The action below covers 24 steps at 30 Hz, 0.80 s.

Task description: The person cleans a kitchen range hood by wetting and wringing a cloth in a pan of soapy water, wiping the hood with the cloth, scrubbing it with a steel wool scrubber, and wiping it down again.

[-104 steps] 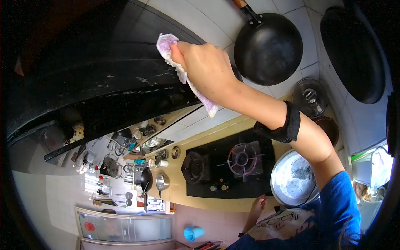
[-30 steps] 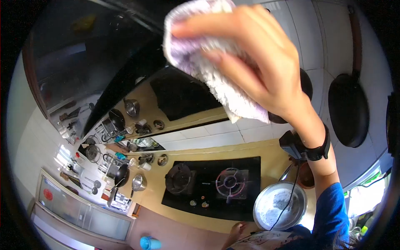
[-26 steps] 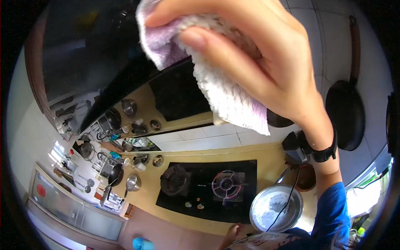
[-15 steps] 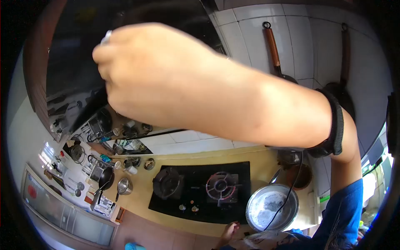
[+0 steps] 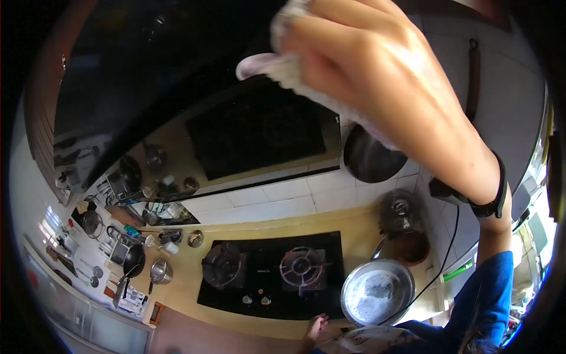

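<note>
My right hand [image 5: 348, 53], raised high at the upper middle, is closed around a white and lilac cloth [image 5: 283, 68]. The cloth lies beside the glossy black range hood [image 5: 165, 76]; whether they touch is unclear. A dark band with a small black box circles the right wrist. Low in the view, my left hand [image 5: 318, 323] rests by the counter's front edge, below the black gas stove [image 5: 268, 295]. It looks small, with its fingers loosely apart and nothing seen in them. A metal basin [image 5: 351, 295] of foamy water stands right of the stove.
A dark pan [image 5: 374, 156] hangs on the tiled wall behind my right arm. A glass lid [image 5: 400, 206] and a brown pot [image 5: 411, 246] are behind the basin. A small saucepan [image 5: 160, 271] and a wok [image 5: 134, 261] stand at the left.
My right hand swung left across the hood, then came back right and up, with the cloth in view again. The view has shifted, so the stove and basin appear further left. The left hand stays low.
</note>
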Available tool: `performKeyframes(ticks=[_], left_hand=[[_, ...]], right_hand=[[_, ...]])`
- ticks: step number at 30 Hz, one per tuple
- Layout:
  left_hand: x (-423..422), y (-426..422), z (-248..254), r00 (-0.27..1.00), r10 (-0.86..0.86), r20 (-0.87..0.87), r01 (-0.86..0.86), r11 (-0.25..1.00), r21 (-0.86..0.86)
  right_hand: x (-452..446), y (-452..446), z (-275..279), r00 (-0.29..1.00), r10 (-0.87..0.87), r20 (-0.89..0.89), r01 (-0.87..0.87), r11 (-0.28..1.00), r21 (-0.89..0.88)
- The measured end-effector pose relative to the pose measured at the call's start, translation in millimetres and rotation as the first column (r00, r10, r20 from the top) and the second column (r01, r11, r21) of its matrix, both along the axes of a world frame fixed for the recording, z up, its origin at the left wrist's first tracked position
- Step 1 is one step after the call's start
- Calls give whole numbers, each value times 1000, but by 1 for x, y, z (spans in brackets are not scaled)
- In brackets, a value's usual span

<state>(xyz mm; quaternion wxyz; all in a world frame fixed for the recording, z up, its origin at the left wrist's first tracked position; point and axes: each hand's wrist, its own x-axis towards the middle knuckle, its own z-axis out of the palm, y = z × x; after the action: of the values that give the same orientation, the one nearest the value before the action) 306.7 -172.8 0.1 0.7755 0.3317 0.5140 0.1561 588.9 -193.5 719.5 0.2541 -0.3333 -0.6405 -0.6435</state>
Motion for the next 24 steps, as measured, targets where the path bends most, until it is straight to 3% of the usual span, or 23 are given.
performKeyframes(ticks=[2, 4, 5, 7, 9, 11, 13, 15, 16, 18, 19, 22, 24], left_hand=[[0, 3, 1, 1000, 2, -12, -2, 1000, 23], [-4, -1, 36, 996, -24, -88, 31, 996, 82], [-5, -4, 52, 998, -5, -64, 11, 995, 101], [-17, -3, 19, 997, -56, -50, 63, 987, 146], [-21, -1, 13, 996, -68, -58, 78, 978, 195], [-12, -7, 52, 994, -21, 107, 9, 993, 114], [-7, -5, 67, 979, 19, 203, -40, 994, 101], [-5, -2, 64, 971, 36, 236, -75, 984, 162], [-2, 1, 81, 986, 11, 164, -42, 982, 185], [1, 8, 113, 999, -38, 19, 32, 974, 224], [1, 5, 115, 999, -23, 40, 12, 965, 262], [1, 2, 93, 996, 36, 87, -57, 966, 253], [2, 0, 100, 999, 25, 38, -33, 975, 220]], right_hand=[[8, -3, -14, 972, 37, -234, -38, 999, 2], [41, -4, -17, 977, -135, -168, 131, 991, -32], [50, -6, -23, 968, -132, -213, 116, 990, -84], [62, -9, -26, 946, -131, -296, 83, 982, -168], [51, -23, -22, 929, -50, -367, 24, 997, -76], [35, -38, -16, 897, 16, -442, -27, 999, -20], [15, -32, -5, 809, 265, -525, -346, 936, -61], [0, -19, 13, 911, 237, -337, -294, 947, -128], [-7, -11, 22, 953, 243, -182, -275, 945, -179], [-18, 8, 36, 945, 291, 150, -248, 935, -252], [-21, 20, 42, 914, 321, 250, -255, 931, -260], [-24, 59, 50, 787, 443, 429, -380, 896, -229], [-21, 57, 45, 824, 361, 436, -312, 932, -183]])
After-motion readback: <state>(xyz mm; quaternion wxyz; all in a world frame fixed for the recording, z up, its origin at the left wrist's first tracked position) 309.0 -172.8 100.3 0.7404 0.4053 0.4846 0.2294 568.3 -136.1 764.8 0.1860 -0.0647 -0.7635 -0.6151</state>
